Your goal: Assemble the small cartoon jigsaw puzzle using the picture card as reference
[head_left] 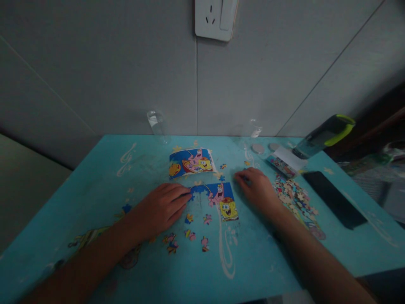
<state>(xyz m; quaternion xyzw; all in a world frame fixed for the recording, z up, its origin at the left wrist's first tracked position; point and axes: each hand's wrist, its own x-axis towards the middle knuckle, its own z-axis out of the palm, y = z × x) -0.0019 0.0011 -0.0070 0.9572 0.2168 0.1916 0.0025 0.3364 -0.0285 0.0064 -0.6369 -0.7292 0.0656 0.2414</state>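
A partly assembled jigsaw puzzle with a yellow sponge character and a pink starfish lies on the table, its lower-left part open. My left hand lies at its left end, fingers stretched out and fingertips touching the blue edge pieces. To the right of the puzzle, my right hand rests low over the table with curled fingers; whether a piece is in them is hidden. Several loose puzzle pieces are scattered below the puzzle. Just behind it is the reference picture, showing the same characters, slightly curved.
Right of my right arm are a pile of puzzle pieces, a small printed box, a dark phone-like slab and a bottle. Two clear containers, one a plastic jar, stand by the wall near round lids.
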